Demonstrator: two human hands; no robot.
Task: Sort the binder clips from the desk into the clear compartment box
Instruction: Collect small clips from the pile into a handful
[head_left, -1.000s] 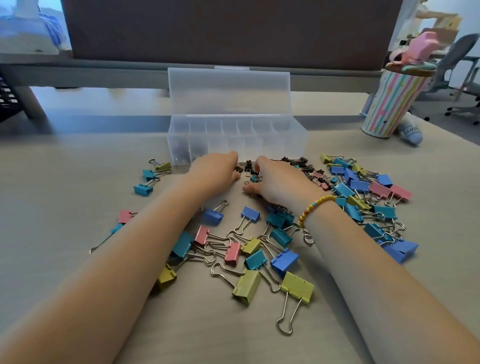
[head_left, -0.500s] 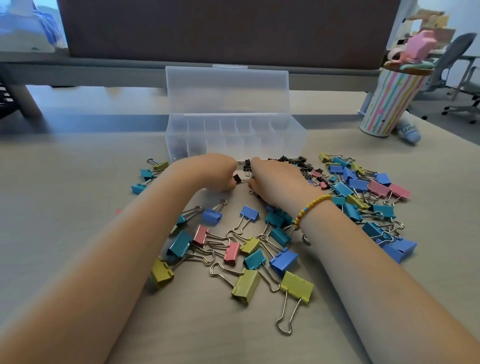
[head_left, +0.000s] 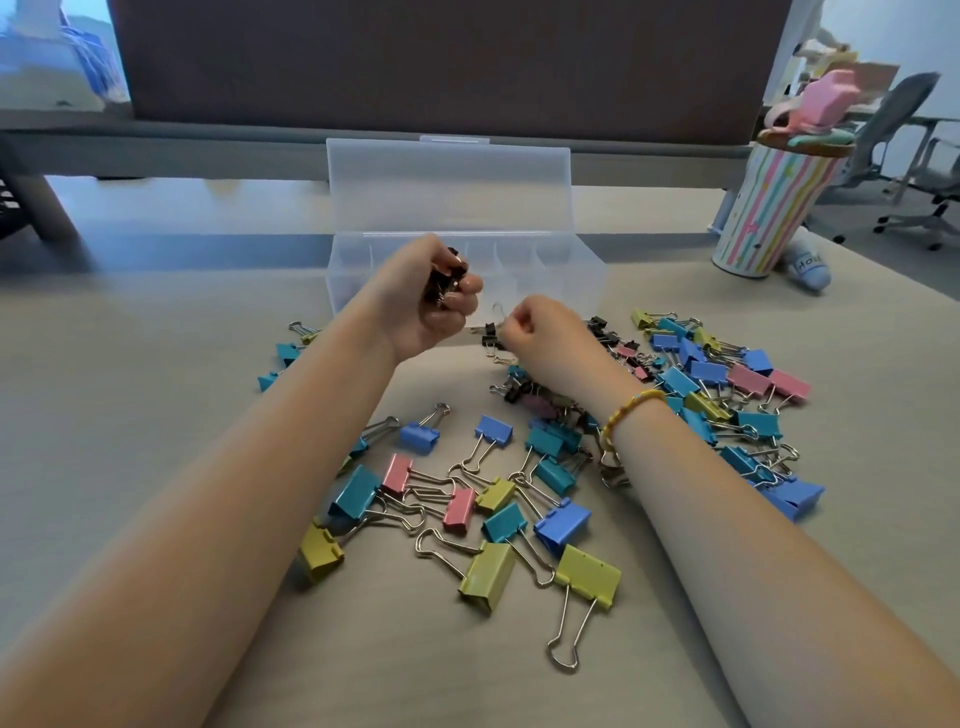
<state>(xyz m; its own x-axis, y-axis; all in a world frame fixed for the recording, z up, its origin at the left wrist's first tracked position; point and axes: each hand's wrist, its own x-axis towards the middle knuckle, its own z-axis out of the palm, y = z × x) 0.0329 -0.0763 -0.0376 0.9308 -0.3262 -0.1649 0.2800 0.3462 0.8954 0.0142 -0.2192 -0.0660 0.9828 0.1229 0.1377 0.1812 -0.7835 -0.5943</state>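
Observation:
The clear compartment box (head_left: 571, 270) stands open at the desk's middle, its lid upright behind it. My left hand (head_left: 421, 299) is raised just in front of the box and grips a bunch of small black binder clips (head_left: 445, 278). To its right, my right hand (head_left: 540, 338) pinches the wire handle of a small black clip (head_left: 489, 328) low over the desk. Many blue, teal, pink and yellow binder clips (head_left: 488, 499) lie scattered across the desk (head_left: 130, 415) below and to the right of my hands.
A striped cup (head_left: 769, 208) with a pink-topped lid stands at the back right, a small white bottle (head_left: 808, 265) lying beside it. A dark partition runs behind the box. Office chairs stand far right beyond the desk edge.
My left hand has lifted off the desk with a bunch of black clips and turned palm-up before the box. My right hand has curled onto a black clip's handle.

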